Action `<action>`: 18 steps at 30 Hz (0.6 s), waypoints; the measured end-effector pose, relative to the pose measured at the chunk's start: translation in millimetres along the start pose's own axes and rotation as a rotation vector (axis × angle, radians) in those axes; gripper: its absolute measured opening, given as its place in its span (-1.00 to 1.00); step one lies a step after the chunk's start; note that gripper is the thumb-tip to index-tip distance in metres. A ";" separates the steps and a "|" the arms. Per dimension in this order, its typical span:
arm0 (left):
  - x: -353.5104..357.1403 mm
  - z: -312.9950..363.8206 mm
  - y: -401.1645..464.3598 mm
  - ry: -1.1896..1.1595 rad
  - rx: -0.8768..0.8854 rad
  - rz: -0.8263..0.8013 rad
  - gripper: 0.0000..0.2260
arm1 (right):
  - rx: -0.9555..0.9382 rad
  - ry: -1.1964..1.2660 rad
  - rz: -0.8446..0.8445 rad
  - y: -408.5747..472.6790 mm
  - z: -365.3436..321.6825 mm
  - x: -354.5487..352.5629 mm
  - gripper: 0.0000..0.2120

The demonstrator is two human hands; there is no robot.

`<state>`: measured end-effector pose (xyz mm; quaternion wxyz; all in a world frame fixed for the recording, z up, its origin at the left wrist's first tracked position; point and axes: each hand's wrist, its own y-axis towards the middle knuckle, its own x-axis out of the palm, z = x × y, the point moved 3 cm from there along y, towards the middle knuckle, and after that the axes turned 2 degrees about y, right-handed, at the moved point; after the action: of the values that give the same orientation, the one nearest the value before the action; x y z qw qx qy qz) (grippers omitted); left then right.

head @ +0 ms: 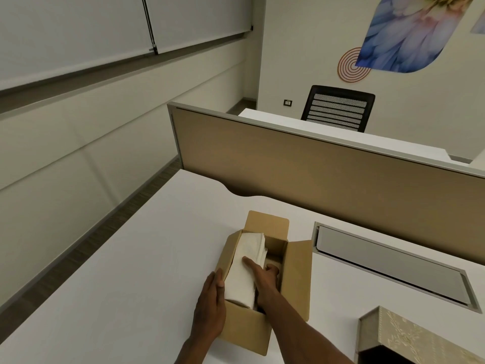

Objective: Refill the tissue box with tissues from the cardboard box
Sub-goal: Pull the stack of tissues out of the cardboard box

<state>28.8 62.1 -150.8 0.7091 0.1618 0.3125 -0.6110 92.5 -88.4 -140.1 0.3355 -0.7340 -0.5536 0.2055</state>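
An open brown cardboard box (299,274) stands on the white desk (118,271), flaps spread. Inside, along its left side, lies a stack of white tissues (246,261). My left hand (211,308) presses flat against the box's outer left wall, thumb hooked over the rim against the stack. My right hand (263,278) reaches into the box, its index finger lying on top of the tissues and the other fingers curled down beside the stack. The beige patterned tissue box (409,334) sits at the lower right, partly cut off by the frame.
A grey cable-tray lid (388,264) is set into the desk right of the cardboard box. A tan partition screen (315,174) runs along the desk's far edge. Beyond it stand another desk and a black mesh chair (338,109).
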 end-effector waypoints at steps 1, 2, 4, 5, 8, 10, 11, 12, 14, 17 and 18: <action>-0.1 0.3 -1.0 -0.004 0.008 0.002 -0.44 | 0.024 0.021 -0.006 -1.2 0.4 -1.2 -0.08; -0.1 0.5 -1.9 -0.007 0.014 0.002 -0.44 | 0.048 0.038 -0.020 -2.9 0.2 -2.2 -0.10; -0.2 1.8 -3.3 -0.008 0.018 0.000 -0.45 | 0.082 0.058 -0.077 -6.2 -2.3 -3.8 -0.18; -0.5 2.6 -3.9 -0.009 0.017 -0.001 -0.46 | 0.088 0.056 -0.110 -7.2 -4.3 -4.2 -0.22; -1.5 4.8 -6.7 -0.007 0.019 -0.002 -0.51 | 0.081 0.031 -0.169 -11.2 -10.2 -5.6 -0.27; -2.9 5.6 -9.3 -0.003 0.024 -0.011 -0.50 | 0.068 0.032 -0.170 -14.7 -12.6 -6.8 -0.29; -3.5 5.9 -10.1 0.004 0.027 -0.015 -0.49 | 0.065 0.038 -0.163 -16.3 -13.2 -7.7 -0.29; -3.8 6.3 -10.7 0.015 0.029 -0.018 -0.51 | 0.065 0.048 -0.157 -17.8 -13.5 -8.6 -0.29; -3.8 7.0 -11.1 0.033 0.025 -0.024 -0.55 | 0.072 0.078 -0.157 -19.9 -13.7 -10.2 -0.31; -3.4 6.5 -12.3 0.035 -0.005 -0.041 -0.55 | 0.096 0.152 -0.200 -23.0 -14.8 -11.1 -0.36; -3.4 6.8 -12.3 0.039 -0.016 -0.046 -0.55 | 0.100 0.174 -0.211 -24.0 -16.0 -10.9 -0.37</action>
<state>18.4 58.1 -141.6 0.6900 0.1610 0.3349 -0.6212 83.8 -99.1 -112.6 0.4381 -0.6692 -0.5854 0.1322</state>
